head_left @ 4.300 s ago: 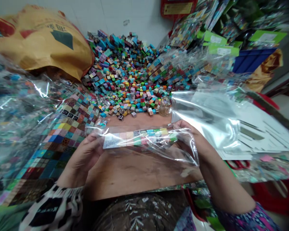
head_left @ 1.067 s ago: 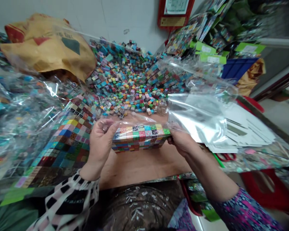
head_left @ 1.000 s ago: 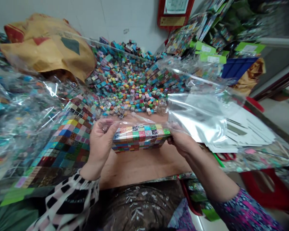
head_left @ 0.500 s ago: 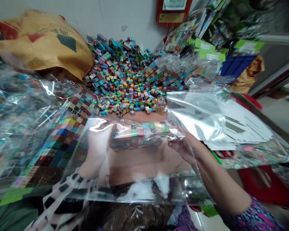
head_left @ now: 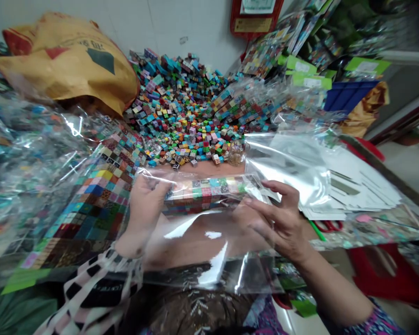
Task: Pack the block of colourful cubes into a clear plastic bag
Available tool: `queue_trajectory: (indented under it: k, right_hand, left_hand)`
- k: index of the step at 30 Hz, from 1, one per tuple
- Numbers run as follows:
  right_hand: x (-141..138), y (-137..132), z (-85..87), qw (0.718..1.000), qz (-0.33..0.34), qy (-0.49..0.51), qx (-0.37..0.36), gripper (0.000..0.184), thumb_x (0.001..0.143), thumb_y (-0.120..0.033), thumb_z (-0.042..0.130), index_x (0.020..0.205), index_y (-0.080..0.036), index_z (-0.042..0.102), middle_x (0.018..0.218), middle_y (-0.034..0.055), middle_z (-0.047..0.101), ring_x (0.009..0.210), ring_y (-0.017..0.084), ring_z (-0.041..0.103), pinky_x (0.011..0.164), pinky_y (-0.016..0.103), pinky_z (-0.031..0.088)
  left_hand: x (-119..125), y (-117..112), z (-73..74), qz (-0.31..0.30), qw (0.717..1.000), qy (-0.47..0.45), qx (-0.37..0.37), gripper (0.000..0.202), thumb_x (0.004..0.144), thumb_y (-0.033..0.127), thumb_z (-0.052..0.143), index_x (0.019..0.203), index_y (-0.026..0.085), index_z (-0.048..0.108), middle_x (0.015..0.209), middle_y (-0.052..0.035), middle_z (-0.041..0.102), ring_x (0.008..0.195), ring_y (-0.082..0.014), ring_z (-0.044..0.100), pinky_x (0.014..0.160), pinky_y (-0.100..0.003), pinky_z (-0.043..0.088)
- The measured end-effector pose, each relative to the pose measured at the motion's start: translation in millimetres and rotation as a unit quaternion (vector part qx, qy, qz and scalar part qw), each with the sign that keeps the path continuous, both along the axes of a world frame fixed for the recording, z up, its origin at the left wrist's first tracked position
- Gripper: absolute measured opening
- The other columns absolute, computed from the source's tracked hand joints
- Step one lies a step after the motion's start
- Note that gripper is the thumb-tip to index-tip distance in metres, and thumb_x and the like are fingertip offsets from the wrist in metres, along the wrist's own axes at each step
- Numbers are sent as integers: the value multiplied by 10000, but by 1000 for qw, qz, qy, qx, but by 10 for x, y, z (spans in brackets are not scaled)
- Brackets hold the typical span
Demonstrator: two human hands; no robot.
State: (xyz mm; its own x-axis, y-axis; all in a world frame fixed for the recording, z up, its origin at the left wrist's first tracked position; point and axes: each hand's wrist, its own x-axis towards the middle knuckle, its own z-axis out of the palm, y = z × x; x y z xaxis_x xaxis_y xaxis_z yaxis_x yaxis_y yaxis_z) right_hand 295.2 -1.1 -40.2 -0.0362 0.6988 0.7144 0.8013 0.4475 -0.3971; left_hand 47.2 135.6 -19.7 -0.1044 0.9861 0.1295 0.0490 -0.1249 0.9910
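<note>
A flat slab of small coloured cubes (head_left: 206, 194) sits inside a clear plastic bag (head_left: 209, 251) above the brown table (head_left: 209, 170). My left hand (head_left: 145, 204) grips the slab's left end through the plastic, fingers curled over its top. My right hand (head_left: 277, 221) is at the slab's right end, thumb and fingers pinching the bag's film. The loose part of the bag hangs down towards my lap.
A big heap of loose coloured cubes (head_left: 185, 107) fills the back of the table. Bagged cube slabs (head_left: 91, 200) lie at the left, under a yellow sack (head_left: 63, 60). A stack of clear empty bags (head_left: 317, 172) lies at the right, with a blue crate (head_left: 349, 95) behind.
The slab was held bare at both ends a second ago. Since then the clear bag has come down over it and my left hand, and my right hand shifted to pinch the film.
</note>
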Motion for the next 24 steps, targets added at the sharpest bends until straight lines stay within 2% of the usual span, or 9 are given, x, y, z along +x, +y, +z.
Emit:
queue_trajectory:
  k: [1, 3, 5, 7, 11, 15, 18, 21, 24]
  right_hand:
    - [1, 21, 61, 1000, -7, 18, -11, 274, 895, -310, 620, 1148, -400, 671, 1292, 46, 468, 1220, 294, 448, 1024, 523, 379]
    - [-8, 97, 202, 996, -28, 81, -29, 183, 939, -302, 552, 983, -346, 724, 1209, 33, 558, 1161, 262, 496, 1003, 495, 379]
    - [-18, 206, 348, 984, -43, 164, -47, 218, 958, -332, 526, 887, -307, 730, 1105, 28, 616, 1092, 229, 546, 969, 441, 406]
    - [-10, 338, 476, 967, -49, 240, -74, 273, 955, -400, 525, 817, -272, 723, 959, 28, 648, 977, 203, 590, 909, 387, 444]
    - [71, 637, 622, 919, -51, 360, -152, 346, 882, -476, 603, 663, -214, 656, 693, 10, 604, 706, 155, 563, 707, 310, 476]
    - [145, 904, 658, 882, -27, 424, -206, 292, 842, -400, 644, 645, -185, 632, 631, 2, 582, 562, 104, 512, 545, 245, 417]
    - [145, 1004, 669, 865, -25, 446, -229, 283, 815, -401, 675, 651, -174, 629, 608, -2, 574, 517, 82, 494, 504, 220, 385]
    - [134, 995, 671, 865, -8, 448, -224, 329, 797, -500, 684, 724, -181, 647, 666, 9, 606, 571, 94, 538, 543, 223, 412]
    - [143, 911, 633, 877, 24, 437, -196, 405, 778, -614, 661, 845, -215, 662, 785, 19, 643, 710, 130, 599, 672, 262, 469]
  left_hand:
    - [-2, 5, -2, -6, 1000, -8, 0, 292, 625, 284, 799, 843, 190, 630, 760, 22, 654, 708, -153, 607, 648, -273, 469]
    - [-10, 20, -12, -26, 999, -13, 18, 284, 643, 317, 799, 830, 185, 631, 764, 8, 664, 727, -162, 622, 688, -288, 488]
    - [-19, 38, -25, -38, 998, -11, 39, 275, 661, 341, 790, 819, 184, 628, 793, -8, 677, 752, -163, 635, 709, -286, 497]
    - [-25, 48, -34, -38, 999, -23, 32, 304, 652, 361, 796, 818, 188, 609, 774, -5, 669, 719, -152, 631, 664, -266, 495]
    - [-23, 50, -33, -34, 999, -32, -2, 381, 613, 381, 818, 840, 193, 577, 727, 15, 638, 618, -128, 596, 556, -229, 459]
    - [-23, 52, -33, -42, 999, -20, 5, 393, 611, 384, 819, 844, 188, 570, 734, 15, 631, 632, -131, 601, 569, -232, 465]
    - [-34, 52, -49, -41, 999, -17, 11, 389, 620, 388, 824, 847, 183, 583, 715, 20, 621, 643, -130, 597, 593, -237, 473]
    - [-44, 51, -72, -36, 999, -14, 13, 383, 621, 386, 829, 847, 177, 600, 719, 24, 618, 647, -122, 586, 603, -230, 465]
    - [-43, 55, -85, -39, 999, -21, 15, 372, 627, 380, 824, 845, 178, 601, 728, 28, 615, 644, -117, 579, 593, -224, 456]
